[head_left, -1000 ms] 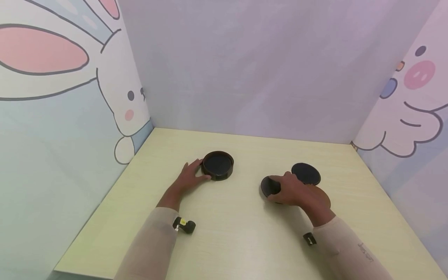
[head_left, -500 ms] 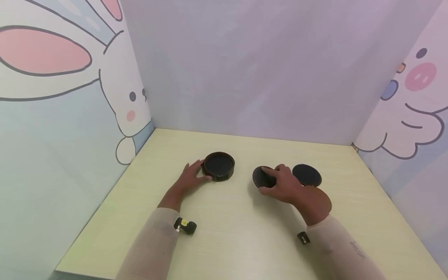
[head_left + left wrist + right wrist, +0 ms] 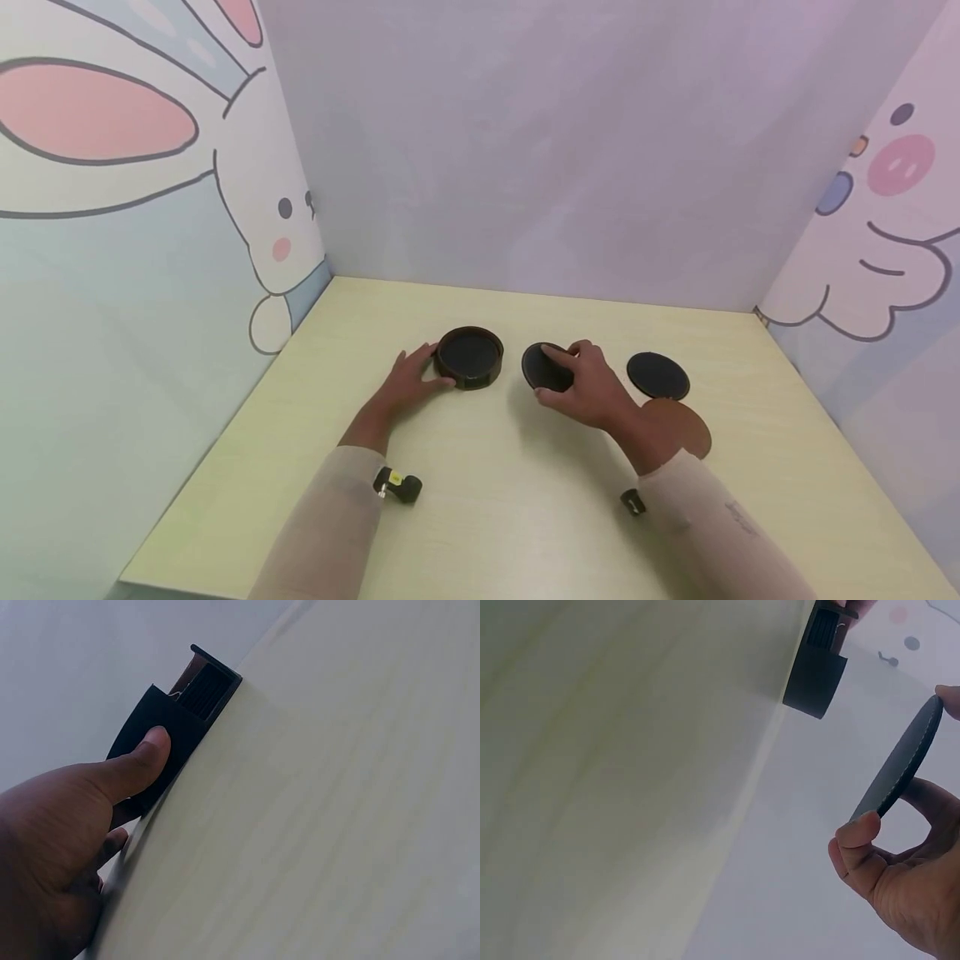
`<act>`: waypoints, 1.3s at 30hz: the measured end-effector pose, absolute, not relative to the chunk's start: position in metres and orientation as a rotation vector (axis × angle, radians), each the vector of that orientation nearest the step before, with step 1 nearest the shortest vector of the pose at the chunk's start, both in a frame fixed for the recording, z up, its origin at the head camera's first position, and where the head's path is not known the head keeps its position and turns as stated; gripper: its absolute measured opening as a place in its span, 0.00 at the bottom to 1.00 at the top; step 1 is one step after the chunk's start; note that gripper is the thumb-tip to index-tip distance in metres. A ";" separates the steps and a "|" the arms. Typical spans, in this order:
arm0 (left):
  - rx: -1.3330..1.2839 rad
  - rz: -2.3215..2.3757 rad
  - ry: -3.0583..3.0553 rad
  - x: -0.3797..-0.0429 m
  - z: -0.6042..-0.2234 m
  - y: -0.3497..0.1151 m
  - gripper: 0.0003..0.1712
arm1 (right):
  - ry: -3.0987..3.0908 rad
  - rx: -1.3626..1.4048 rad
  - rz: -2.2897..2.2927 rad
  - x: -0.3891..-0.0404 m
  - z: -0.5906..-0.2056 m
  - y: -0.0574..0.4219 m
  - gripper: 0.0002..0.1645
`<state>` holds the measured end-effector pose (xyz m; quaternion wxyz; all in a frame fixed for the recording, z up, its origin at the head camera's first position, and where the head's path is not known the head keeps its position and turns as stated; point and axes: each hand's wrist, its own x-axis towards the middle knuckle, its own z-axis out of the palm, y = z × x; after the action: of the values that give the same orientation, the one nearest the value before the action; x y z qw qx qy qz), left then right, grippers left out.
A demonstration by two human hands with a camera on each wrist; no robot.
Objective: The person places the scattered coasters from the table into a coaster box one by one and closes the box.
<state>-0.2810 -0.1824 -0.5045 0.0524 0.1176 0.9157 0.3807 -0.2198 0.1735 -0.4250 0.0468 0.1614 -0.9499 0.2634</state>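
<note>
A round black coaster holder (image 3: 472, 382) stands on the table, with a black coaster face showing inside its rim. My left hand (image 3: 411, 379) grips the holder from its left side; in the left wrist view the thumb lies against the dark wall (image 3: 150, 712). Through the wall's gap, the edges of several stacked coasters (image 3: 206, 691) show. My right hand (image 3: 592, 392) pinches a round black coaster (image 3: 546, 372) by its edges, just right of the holder. The right wrist view has this coaster (image 3: 900, 761) tilted and raised above the table, with stitching along its rim.
Farther right, another black coaster (image 3: 657, 375) lies flat, and a brown disc (image 3: 682, 427) lies in front of it, partly behind my right forearm. A pale wooden table (image 3: 480, 500) meets a plain back wall (image 3: 525, 167) and side walls with cartoon animals.
My right hand has carried the black coaster leftward and slightly away from me, toward the holder. More of the brown disc is uncovered. The left hand stays on the holder.
</note>
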 end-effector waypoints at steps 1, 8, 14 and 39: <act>0.357 1.154 2.786 -0.281 -0.505 -0.183 0.55 | -2.894 0.495 0.821 -0.221 -0.425 0.171 0.45; 0.329 1.198 2.765 -0.279 -0.506 -0.183 0.55 | -2.906 0.503 0.894 -0.230 -0.425 0.157 0.46; 0.343 1.207 2.774 -0.279 -0.506 -0.181 0.54 | -2.914 0.523 0.922 -0.239 -0.426 0.152 0.45; 0.331 1.159 2.795 -0.281 -0.508 -0.183 0.54 | -2.999 0.444 0.936 -0.281 -0.421 0.088 0.46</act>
<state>-0.2808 -0.1828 -0.5084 0.0490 0.1086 0.9172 0.3803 -0.2809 0.0882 -0.4214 -0.0157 0.1399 -0.9451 0.2949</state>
